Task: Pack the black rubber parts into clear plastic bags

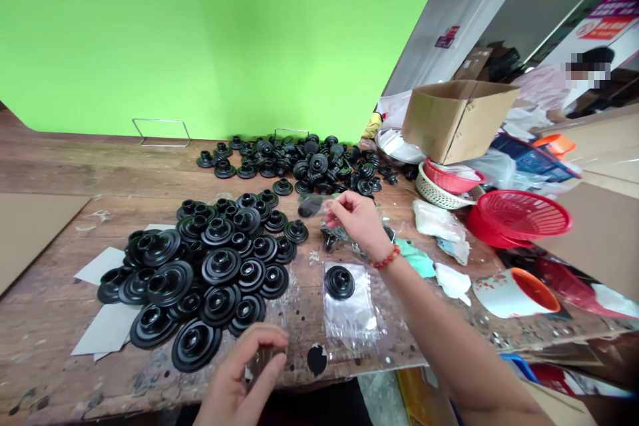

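Two bare hands work apart over a worn brown wooden table [150, 176]. The right hand [353, 218], below which a bracelet of red-orange beads [387, 257] circles the wrist, has thumb and fingers pinched on a piece of clear plastic film [319, 205]; a small dark object shows blurred at the film's left end, and whether it lies inside cannot be told. The left hand [244, 376], at the near edge, is curled with thumb and fingertips spaced apart.

Between the hands and to the right, flat clear plastic bags [352, 323] lie on the table, with one round black stepped disc [339, 281] resting on their far left part. Left of centre is a broad pile of black stepped discs with raised hubs [220, 266], partly covering pale flat sheets [104, 329]. Farther back spreads a heap of smaller-looking black hubbed parts [317, 164], before an upright bright green panel [200, 33].

On the right stand a brown cardboard box [434, 123], a red perforated plastic basket [522, 213] and a white cylinder with an orange interior [504, 293], tipped on its side. Far right, a person in pale clothing [549, 88] is visible.
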A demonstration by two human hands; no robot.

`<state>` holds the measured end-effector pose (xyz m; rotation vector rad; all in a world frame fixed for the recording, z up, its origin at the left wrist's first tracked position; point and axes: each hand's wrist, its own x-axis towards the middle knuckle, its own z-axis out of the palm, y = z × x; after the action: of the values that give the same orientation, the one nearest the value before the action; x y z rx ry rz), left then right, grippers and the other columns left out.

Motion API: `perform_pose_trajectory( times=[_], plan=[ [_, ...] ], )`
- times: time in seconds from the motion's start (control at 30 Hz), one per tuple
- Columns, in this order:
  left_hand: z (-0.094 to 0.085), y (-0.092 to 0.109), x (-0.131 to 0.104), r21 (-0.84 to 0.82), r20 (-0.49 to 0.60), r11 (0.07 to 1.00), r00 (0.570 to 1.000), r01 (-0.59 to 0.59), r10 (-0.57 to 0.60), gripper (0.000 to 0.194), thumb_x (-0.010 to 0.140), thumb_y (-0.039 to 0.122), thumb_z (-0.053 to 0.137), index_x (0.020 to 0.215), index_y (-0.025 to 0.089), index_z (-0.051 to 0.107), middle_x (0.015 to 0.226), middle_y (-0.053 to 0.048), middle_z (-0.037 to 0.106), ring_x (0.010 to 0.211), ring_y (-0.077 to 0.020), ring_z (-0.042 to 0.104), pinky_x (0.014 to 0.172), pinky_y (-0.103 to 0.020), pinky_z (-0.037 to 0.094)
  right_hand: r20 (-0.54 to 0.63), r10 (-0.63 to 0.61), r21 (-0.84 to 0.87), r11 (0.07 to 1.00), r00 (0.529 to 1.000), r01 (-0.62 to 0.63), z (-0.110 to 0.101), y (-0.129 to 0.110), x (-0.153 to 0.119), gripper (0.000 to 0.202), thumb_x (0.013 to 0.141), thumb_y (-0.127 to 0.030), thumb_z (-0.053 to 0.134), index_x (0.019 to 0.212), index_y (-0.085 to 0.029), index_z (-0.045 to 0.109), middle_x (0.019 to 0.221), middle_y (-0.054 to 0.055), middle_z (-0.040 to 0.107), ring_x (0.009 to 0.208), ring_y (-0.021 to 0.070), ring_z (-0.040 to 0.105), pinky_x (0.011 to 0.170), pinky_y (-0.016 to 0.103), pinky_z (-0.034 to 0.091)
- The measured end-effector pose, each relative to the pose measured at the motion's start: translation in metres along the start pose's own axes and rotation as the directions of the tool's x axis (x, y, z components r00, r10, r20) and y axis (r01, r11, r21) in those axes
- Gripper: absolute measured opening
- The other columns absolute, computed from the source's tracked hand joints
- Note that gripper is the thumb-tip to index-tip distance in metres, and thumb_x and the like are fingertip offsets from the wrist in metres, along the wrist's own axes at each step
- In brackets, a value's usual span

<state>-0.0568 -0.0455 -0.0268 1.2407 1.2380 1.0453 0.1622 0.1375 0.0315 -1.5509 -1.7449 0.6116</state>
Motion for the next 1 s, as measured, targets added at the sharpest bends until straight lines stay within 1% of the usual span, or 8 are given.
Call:
perform_pose_trajectory(
  times=[0.17,0.27,0.33,0.43,0.53,0.63,0.8,1.0],
  plan=[
    [0.003,0.003,0.001,0.146,0.150,0.989,0.988,0.003,-0.025,0.011,0.083,0.033,0.063,0.080,0.026,0.071,0.080,-0.005,0.071,0.079,-0.0234,0.064,0.073,-0.025,0.047,-0.115,-0.021,-0.332,0.943,0.993,-0.018,-0.004,0.038,0.028,0.025,0.081,-0.025,0.057,0.058,-0.017,0.055,0.062,0.006,0.060,0.073,0.0219,0.058,0.072,0.035,0.043],
    [0.005,0.003,0.004,0.160,0.168,0.987,0.985,0.006,-0.033,0.012,0.082,0.033,0.063,0.079,0.027,0.072,0.079,-0.005,0.072,0.077,-0.0239,0.064,0.072,-0.025,0.046,-0.154,-0.065,-0.423,0.906,0.986,-0.006,-0.009,0.042,0.010,0.014,0.082,-0.020,0.057,0.071,-0.015,0.063,0.087,0.014,0.065,0.096,0.0297,0.055,0.085,0.042,0.039],
    [0.004,0.001,0.004,0.165,0.165,0.986,0.985,0.015,-0.042,0.012,0.083,0.033,0.062,0.079,0.027,0.072,0.080,-0.005,0.072,0.078,-0.0240,0.064,0.073,-0.025,0.046,-0.151,-0.172,-0.444,0.891,0.973,0.088,-0.013,0.037,-0.016,0.013,0.087,-0.019,0.053,0.089,-0.015,0.065,0.107,0.016,0.062,0.107,0.0298,0.050,0.091,0.043,0.037],
    [0.002,-0.004,0.005,0.185,0.158,0.982,0.986,0.032,-0.061,0.012,0.084,0.034,0.061,0.081,0.027,0.071,0.083,-0.004,0.072,0.082,-0.0238,0.064,0.076,-0.025,0.046,0.023,-0.286,-0.381,0.884,0.958,0.273,-0.015,0.030,-0.067,0.017,0.095,-0.019,0.045,0.093,-0.016,0.062,0.097,0.010,0.063,0.094,0.0221,0.055,0.084,0.034,0.042],
    [0.001,-0.007,0.006,0.212,0.172,0.976,0.982,0.037,-0.074,0.013,0.086,0.034,0.059,0.085,0.027,0.069,0.087,-0.003,0.072,0.086,-0.0227,0.064,0.079,-0.024,0.045,0.265,-0.130,-0.398,0.887,0.955,0.232,-0.007,0.034,-0.117,0.016,0.094,-0.025,0.053,0.080,-0.018,0.057,0.077,0.003,0.060,0.069,0.0178,0.056,0.064,0.030,0.041],
    [0.002,-0.008,0.008,0.230,0.188,0.972,0.978,0.042,-0.087,0.013,0.088,0.034,0.057,0.087,0.027,0.069,0.088,-0.002,0.071,0.087,-0.0215,0.064,0.079,-0.023,0.044,0.306,-0.002,-0.528,0.832,0.952,0.171,0.006,0.049,-0.150,0.021,0.083,-0.032,0.069,0.082,-0.018,0.054,0.082,0.005,0.060,0.071,0.0215,0.057,0.060,0.030,0.040],
    [0.007,-0.008,0.009,0.203,0.179,0.976,0.978,0.074,-0.112,0.015,0.088,0.036,0.057,0.086,0.026,0.068,0.086,-0.002,0.070,0.086,-0.0201,0.064,0.079,-0.022,0.044,0.245,-0.033,-0.520,0.839,0.969,0.160,0.020,0.072,-0.159,0.007,0.091,-0.018,0.053,0.085,-0.018,0.055,0.088,0.007,0.060,0.082,0.0225,0.057,0.070,0.032,0.044],
    [0.008,-0.007,0.009,0.004,0.161,0.973,0.960,0.230,-0.228,0.022,0.084,0.043,0.062,0.087,0.023,0.071,0.086,-0.004,0.071,0.088,-0.0226,0.065,0.081,-0.027,0.048,0.251,-0.066,-0.308,0.940,0.966,0.145,-0.005,0.057,-0.142,0.023,0.094,-0.014,0.038,0.077,-0.018,0.053,0.077,0.005,0.056,0.071,0.0180,0.053,0.068,0.030,0.042]
  ],
)
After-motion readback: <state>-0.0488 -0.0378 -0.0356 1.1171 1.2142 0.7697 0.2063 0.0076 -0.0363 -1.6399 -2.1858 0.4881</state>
